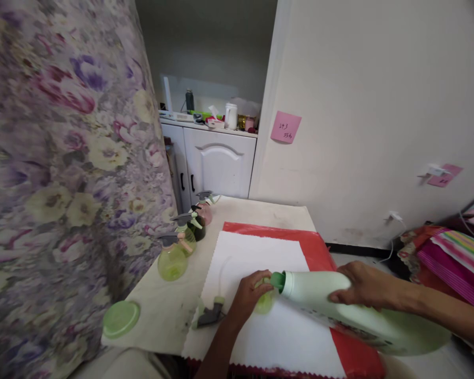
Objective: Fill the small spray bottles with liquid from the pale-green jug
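Observation:
My right hand (361, 285) grips a large pale green bottle (355, 313), tipped on its side with its green neck pointing left. The neck meets a small yellow-green spray bottle (265, 301), which my left hand (248, 295) holds closed around it on a white cloth (256, 263). A loose grey and green trigger sprayer head (210, 315) lies on the cloth just left of my left hand. The small bottle is mostly hidden by my fingers.
The white cloth lies on a red mat (319, 247) on a beige table (169, 310). Three spray bottles (177, 251) stand at the left by a floral curtain (63, 158). A green lid (120, 318) lies near the table's front left corner. White cabinet (217, 163) behind.

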Tool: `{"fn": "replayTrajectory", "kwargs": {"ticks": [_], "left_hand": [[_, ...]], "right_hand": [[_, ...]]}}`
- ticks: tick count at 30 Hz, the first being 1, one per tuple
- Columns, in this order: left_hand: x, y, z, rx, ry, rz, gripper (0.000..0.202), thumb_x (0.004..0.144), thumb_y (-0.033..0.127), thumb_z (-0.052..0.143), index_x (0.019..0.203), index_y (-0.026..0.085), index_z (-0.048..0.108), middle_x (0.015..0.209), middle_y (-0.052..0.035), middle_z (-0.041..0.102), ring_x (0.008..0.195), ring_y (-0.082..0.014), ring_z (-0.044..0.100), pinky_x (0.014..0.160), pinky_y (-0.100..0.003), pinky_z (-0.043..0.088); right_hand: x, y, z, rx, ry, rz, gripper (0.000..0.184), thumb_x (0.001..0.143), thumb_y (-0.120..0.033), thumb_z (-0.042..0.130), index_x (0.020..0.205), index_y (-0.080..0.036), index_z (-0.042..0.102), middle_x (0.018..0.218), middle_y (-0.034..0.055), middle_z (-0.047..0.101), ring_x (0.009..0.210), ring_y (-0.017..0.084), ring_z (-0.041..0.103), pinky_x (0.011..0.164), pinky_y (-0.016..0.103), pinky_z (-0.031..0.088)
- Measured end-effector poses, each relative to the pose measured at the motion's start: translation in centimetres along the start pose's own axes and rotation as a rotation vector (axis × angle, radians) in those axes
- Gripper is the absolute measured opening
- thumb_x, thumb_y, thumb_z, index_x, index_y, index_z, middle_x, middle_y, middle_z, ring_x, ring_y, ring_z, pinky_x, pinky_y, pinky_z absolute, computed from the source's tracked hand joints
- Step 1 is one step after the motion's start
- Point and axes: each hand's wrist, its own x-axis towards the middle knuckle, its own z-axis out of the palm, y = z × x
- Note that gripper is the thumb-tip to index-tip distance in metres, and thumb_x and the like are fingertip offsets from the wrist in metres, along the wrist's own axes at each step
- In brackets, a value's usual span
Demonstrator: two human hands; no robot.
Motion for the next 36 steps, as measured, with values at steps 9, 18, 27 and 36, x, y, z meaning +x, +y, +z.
{"fn": "replayTrajectory", "kwargs": {"ticks": [9,18,27,36], "left_hand": [[0.10,0.19,-0.02,-0.004,0.008,0.000,0.023,0.077,0.028,0.067,0.098,0.019,0.073,0.102,-0.0047,0.073,0.100,-0.0248,0.063,0.090,-0.031,0.045],[0.03,0.40,-0.03,-0.015,0.012,-0.009,0.023,0.077,0.026,0.067,0.098,0.019,0.073,0.103,-0.0047,0.073,0.102,-0.0245,0.063,0.091,-0.030,0.045],[0.04,0.28,0.00,-0.013,0.015,-0.008,0.023,0.077,0.025,0.068,0.098,0.020,0.073,0.103,-0.0042,0.073,0.101,-0.0240,0.063,0.092,-0.030,0.045],[0.27,-0.34,0.02,-0.007,0.029,-0.021,0.026,0.075,0.028,0.068,0.100,0.020,0.073,0.104,-0.0058,0.074,0.103,-0.0260,0.064,0.092,-0.033,0.046]], "right_hand": [[-0.18,-0.35,-0.20,-0.032,-0.034,0.011,0.045,0.071,-0.059,0.065,0.081,-0.015,0.062,0.062,0.0036,0.066,0.045,0.014,0.057,0.035,0.020,0.035],[0.24,0.17,-0.01,-0.040,-0.044,0.015,0.048,0.070,-0.062,0.064,0.082,-0.015,0.062,0.064,0.0043,0.067,0.045,0.014,0.058,0.037,0.021,0.036],[0.19,-0.47,-0.22,-0.072,-0.028,0.018,0.045,0.070,-0.060,0.065,0.080,-0.016,0.062,0.065,0.0053,0.068,0.049,0.017,0.061,0.041,0.023,0.039],[0.37,-0.10,-0.21,-0.068,-0.042,-0.009,0.047,0.070,-0.061,0.065,0.081,-0.015,0.062,0.065,0.0054,0.068,0.047,0.015,0.059,0.038,0.022,0.036]]}}
